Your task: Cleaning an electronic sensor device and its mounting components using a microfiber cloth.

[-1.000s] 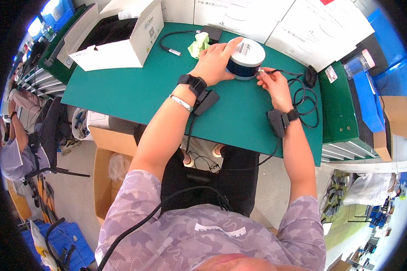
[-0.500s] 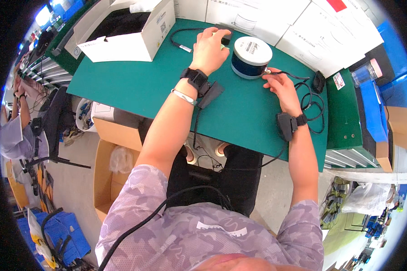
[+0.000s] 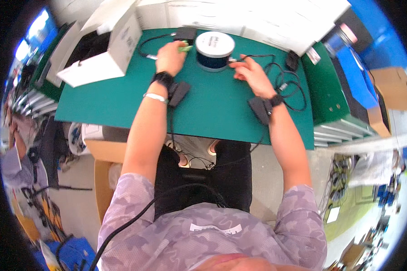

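A cylindrical sensor (image 3: 215, 45) with a white top and dark band stands upright near the back of the green table. To its left, my left hand (image 3: 171, 58) is closed on a small green piece (image 3: 185, 48), whose kind I cannot make out. A small black box (image 3: 184, 34) lies just beyond those fingers, with a black cable running off its left side. My right hand (image 3: 253, 77) is at the sensor's right side, its fingers bent around the cable plug (image 3: 232, 59) there. The black cable (image 3: 276, 67) trails right from the plug into loose loops.
An open white carton (image 3: 117, 54) with black content stands at the left on the green table (image 3: 212, 108). White boxes (image 3: 212, 16) line the back edge. A black block (image 3: 292, 60) lies at right, beside a green-sided cabinet (image 3: 325, 86). Thin cables hang from both wrist straps.
The whole view has shifted, so the table appears further left. My left hand has drawn back off the black box, and the green piece shows more clearly. My right hand stays beside the plug.
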The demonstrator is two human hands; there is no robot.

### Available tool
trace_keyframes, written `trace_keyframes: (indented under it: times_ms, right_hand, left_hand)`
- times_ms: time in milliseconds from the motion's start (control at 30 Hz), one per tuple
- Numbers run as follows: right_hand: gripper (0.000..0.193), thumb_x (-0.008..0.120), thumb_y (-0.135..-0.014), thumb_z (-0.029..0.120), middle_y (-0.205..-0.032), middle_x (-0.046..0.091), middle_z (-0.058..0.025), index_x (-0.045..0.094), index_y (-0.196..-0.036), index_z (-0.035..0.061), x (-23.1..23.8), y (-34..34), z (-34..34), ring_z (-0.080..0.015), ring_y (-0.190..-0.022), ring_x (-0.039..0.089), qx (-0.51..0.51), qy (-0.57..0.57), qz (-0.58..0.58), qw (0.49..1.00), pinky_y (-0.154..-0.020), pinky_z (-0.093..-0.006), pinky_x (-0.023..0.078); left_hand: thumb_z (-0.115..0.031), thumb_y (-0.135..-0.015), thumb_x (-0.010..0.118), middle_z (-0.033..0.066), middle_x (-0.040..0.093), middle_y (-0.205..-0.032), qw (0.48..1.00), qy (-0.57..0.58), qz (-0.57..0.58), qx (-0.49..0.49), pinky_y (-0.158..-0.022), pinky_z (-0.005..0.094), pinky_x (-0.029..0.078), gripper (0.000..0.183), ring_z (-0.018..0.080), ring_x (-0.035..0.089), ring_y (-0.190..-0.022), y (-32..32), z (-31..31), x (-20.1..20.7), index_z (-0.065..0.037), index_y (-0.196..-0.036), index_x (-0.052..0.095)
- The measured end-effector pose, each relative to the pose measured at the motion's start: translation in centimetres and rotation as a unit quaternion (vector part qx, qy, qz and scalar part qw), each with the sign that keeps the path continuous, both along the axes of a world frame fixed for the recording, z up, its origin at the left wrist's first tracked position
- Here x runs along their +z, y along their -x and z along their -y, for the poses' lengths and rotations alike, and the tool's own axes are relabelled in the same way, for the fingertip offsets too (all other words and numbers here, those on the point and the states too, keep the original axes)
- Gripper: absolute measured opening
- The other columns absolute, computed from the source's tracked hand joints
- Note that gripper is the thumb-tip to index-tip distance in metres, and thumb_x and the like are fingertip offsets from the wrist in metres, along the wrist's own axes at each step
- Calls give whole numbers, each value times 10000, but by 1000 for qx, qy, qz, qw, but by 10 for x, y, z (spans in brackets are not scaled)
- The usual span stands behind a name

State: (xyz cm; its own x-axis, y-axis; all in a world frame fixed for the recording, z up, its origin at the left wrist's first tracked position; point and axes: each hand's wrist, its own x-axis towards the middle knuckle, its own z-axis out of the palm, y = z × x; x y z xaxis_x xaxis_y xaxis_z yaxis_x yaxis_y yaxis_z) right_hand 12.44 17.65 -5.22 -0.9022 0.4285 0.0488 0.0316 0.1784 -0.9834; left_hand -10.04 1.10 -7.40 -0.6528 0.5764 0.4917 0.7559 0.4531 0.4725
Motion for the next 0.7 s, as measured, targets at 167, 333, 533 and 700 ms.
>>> trace_keyframes:
  times_ms: [167, 333, 533, 700]
  right_hand:
    - [610, 513, -847, 79, -1067, 593, -150, 223, -1354, -96, -10, 2, -6, -164, -780, 594, -9, 30, -19, 999, -713, -284, 509]
    - [603, 513, -860, 71, -1055, 596, -160, 213, -1352, -108, -11, 0, 3, -166, -752, 614, -34, 21, -25, 999, -672, -276, 522]
    - [632, 528, -864, 85, -1059, 582, -180, 192, -1363, -110, -12, -6, 7, -201, -791, 636, -57, 21, -35, 998, -699, -284, 534]
    - [475, 552, -849, 46, -1068, 585, -133, 377, -1290, 27, 13, -66, 31, -181, -775, 637, -92, -132, -94, 982, -688, -286, 525]
  left_hand:
    - [-147, -773, 598, 146, 661, -955, 993, -119, 19, 22, -792, 376, 485, 262, 308, 630, -883, -8, 1, 10, -132, -1027, 662]
    - [-61, -811, 631, 55, 636, -887, 885, -357, 284, -92, -682, 272, 481, 247, 129, 582, -763, -46, 26, 44, -33, -1056, 628]
    - [-6, -856, 589, 58, 617, -986, 804, -431, 358, -199, -752, 241, 477, 248, 110, 581, -869, -132, 91, 58, -2, -1103, 565]
    - [-35, -899, 542, 70, 602, -1098, 713, -453, 492, -211, -849, 292, 466, 223, 143, 576, -979, -164, 163, 24, -16, -1122, 540]
